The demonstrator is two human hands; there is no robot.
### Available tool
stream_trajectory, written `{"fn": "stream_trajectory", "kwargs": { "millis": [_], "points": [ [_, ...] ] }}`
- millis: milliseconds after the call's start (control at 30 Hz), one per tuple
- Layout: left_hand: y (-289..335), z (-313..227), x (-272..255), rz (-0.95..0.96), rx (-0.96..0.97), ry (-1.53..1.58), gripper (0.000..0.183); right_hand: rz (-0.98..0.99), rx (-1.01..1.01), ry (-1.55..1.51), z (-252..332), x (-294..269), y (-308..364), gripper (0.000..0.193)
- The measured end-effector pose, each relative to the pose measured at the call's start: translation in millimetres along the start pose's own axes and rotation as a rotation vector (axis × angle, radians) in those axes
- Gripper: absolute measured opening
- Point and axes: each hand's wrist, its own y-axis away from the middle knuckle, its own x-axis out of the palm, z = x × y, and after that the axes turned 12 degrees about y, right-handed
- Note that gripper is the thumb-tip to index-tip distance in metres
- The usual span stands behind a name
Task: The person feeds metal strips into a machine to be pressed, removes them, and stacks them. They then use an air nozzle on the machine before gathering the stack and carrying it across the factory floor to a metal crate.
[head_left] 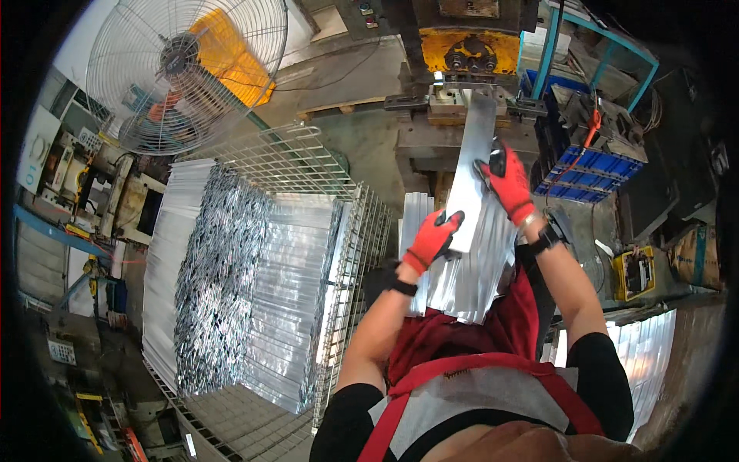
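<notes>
One metal strip [472,179] slants right of centre in the frame, left hand [431,240] and right hand [508,189] on opposite edges, fingers closed on it. The step looks like steadying it toward the machine [471,58] at top; the next calls for level guidance.

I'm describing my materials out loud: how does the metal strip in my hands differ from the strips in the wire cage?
The held metal strip is a single piece; the caged strips are many, packed closely in stacks. The held metal strip is gripped by the left hand and right hand, while no hand touches the caged strips. Both are silvery and shiny.
</notes>
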Motion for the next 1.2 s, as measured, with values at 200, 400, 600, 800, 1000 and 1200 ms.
{"fn": "stream_trajectory", "kwargs": {
  "millis": [200,400,600,800,1000,1200],
  "points": [
    [36.5,-65.3,-20.1,0.183,0.371,-0.966,0.024,0.083,-1.056,1.112,66.9,-54.7,52.9,0.068],
    [20.5,-102.3,-16.5,-0.463,0.951,-0.841,0.048,0.157,-0.735,0.733,27.8,-52.9,39.6,0.023],
    [-21.2,16.7,-7.7,0.132,-0.23,0.5,0.045,0.069,-0.144,-0.106,2.5,-14.0,-11.4,0.018],
    [-30.1,7.5,34.9,0.429,-0.349,0.882,0.044,0.101,-0.003,-0.358,-14.2,9.0,-53.7,0.019],
    [-48.6,13.0,39.8,0.223,-0.281,0.817,0.033,0.22,0.065,-0.58,-10.7,15.8,-59.5,0.013],
    [-47.8,6.2,51.5,0.149,-0.291,0.77,0.025,0.161,-0.038,-0.511,-26.9,10.6,-66.8,0.013]
  ]
}}
